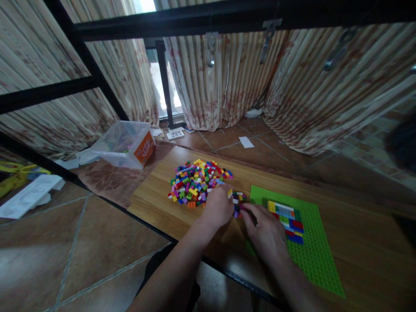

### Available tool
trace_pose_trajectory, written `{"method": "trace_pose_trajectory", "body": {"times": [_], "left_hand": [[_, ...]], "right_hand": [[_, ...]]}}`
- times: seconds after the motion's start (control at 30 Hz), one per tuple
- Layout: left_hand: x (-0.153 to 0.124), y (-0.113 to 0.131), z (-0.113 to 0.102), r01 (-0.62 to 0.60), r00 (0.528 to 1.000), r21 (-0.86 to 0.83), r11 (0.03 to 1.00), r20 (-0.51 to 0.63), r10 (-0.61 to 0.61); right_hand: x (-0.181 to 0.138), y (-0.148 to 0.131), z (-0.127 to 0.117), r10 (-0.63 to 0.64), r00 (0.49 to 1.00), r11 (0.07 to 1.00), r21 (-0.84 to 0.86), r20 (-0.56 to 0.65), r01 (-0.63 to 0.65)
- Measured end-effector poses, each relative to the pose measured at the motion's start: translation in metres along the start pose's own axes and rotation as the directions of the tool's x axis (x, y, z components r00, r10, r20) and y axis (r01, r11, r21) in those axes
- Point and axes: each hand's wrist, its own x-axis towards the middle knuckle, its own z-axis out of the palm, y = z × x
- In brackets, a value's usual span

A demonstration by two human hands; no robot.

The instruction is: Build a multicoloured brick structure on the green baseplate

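A heap of small multicoloured toy bricks (191,182) lies on the wooden table. My left hand (219,206) is closed at the heap's right edge, with a yellow brick (230,193) at its fingertips. Just right of it is a smaller cluster of bricks (239,197). Fingers of my right hand (268,232) reach into that cluster, bent together around a spot where any piece is too small to name. Beside the right hand, a green baseplate (320,251) carries a block of joined bricks (286,211) in yellow, red, white and blue; the hand covers part of it.
The wooden table (149,190) has a dark front edge. Beyond its left end, a clear plastic box (121,147) with an orange label stands on a rug. Black metal bars (182,21) cross above, with curtains (201,86) behind. White paper (246,142) lies on the tiled floor.
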Motion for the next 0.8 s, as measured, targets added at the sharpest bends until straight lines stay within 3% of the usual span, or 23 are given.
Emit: {"method": "trace_pose_trajectory", "body": {"times": [0.27, 0.53, 0.63, 0.73, 0.8], "left_hand": [[-0.005, 0.001, -0.005, 0.015, 0.999, 0.101, 0.995, 0.027, -0.017], [-0.004, -0.017, -0.022, -0.059, 0.998, 0.028, 0.998, 0.006, 0.059], [-0.002, -0.030, -0.039, 0.045, 0.996, -0.015, 0.999, -0.079, -0.046], [-0.002, -0.045, -0.062, 0.253, 0.944, 0.042, 0.966, -0.228, -0.238], [-0.005, -0.054, -0.076, 0.336, 0.921, 0.117, 0.934, -0.248, -0.301]], "right_hand": [[0.001, 0.002, -0.003, 0.020, 0.999, 0.997, 0.074, -0.034, -0.017], [0.002, 0.000, -0.008, 0.039, 0.998, 0.991, 0.131, -0.039, -0.034], [0.000, 0.000, -0.009, 0.029, 0.998, 0.989, 0.150, -0.048, -0.021], [-0.002, 0.000, -0.011, 0.016, 0.998, 0.989, 0.148, -0.064, -0.006], [-0.003, -0.001, -0.013, 0.013, 0.998, 0.989, 0.151, -0.065, -0.003]]}}
